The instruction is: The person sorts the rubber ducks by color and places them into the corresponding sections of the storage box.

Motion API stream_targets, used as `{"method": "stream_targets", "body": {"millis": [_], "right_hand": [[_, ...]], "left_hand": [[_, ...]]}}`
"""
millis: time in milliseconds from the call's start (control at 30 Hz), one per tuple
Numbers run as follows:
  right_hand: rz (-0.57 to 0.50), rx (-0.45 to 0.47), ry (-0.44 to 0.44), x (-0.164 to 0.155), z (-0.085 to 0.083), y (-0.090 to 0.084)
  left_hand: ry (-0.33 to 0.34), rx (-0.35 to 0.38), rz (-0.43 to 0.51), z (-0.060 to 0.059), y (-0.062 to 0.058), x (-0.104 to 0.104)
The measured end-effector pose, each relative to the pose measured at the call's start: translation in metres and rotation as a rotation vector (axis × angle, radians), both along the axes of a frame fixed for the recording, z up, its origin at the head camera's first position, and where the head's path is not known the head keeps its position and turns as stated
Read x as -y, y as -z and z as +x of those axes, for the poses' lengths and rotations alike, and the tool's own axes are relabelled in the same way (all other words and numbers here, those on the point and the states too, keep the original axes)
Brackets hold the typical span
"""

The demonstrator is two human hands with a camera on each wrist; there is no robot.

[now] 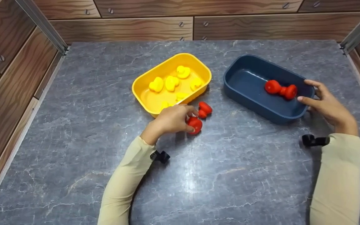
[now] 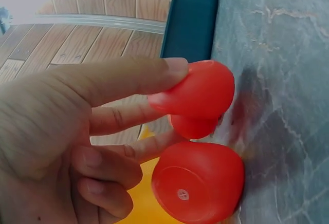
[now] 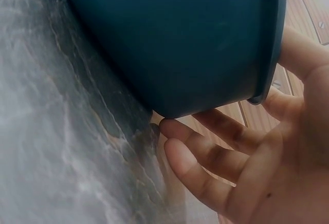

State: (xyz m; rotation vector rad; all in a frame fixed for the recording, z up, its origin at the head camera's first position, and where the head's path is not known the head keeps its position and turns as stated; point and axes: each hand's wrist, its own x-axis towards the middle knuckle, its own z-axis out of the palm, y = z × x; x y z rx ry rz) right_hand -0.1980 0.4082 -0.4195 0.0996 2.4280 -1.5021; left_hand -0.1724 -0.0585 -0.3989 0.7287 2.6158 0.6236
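My left hand [image 1: 173,118] pinches a red rubber duck [image 1: 195,125] between thumb and fingers, beside the near right end of the yellow bin [image 1: 142,103]. In the left wrist view this duck [image 2: 208,88] sits at the fingertips, close to the tabletop. A second red duck [image 1: 205,109] lies just beyond it on the table. At the right, my right hand [image 1: 331,106] holds the end of the dark blue bin [image 1: 239,97], thumb at the rim and fingers on the outside. Two red ducks [image 1: 273,87] lie inside that bin, near its right end.
Several yellow ducks [image 1: 172,83] lie in the yellow bin, partly behind the left hand. Both bins stand on a grey marbled table [image 1: 230,181]. Wood-patterned panels [image 1: 120,29] border the back and sides, with metal posts [image 1: 47,28] at the corners.
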Motion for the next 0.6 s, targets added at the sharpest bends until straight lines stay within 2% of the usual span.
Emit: {"method": "stream_targets", "body": {"millis": [267, 600], "right_hand": [[0.009, 0.030, -0.005, 0.0009, -0.0015, -0.0003], [0.000, 0.026, -0.010, -0.0003, -0.0011, -0.0005]], "left_hand": [[0.043, 0.033, 0.121, 0.0018, -0.0049, 0.0000], [0.072, 0.015, 0.264, 0.0021, -0.0080, -0.0043]]}}
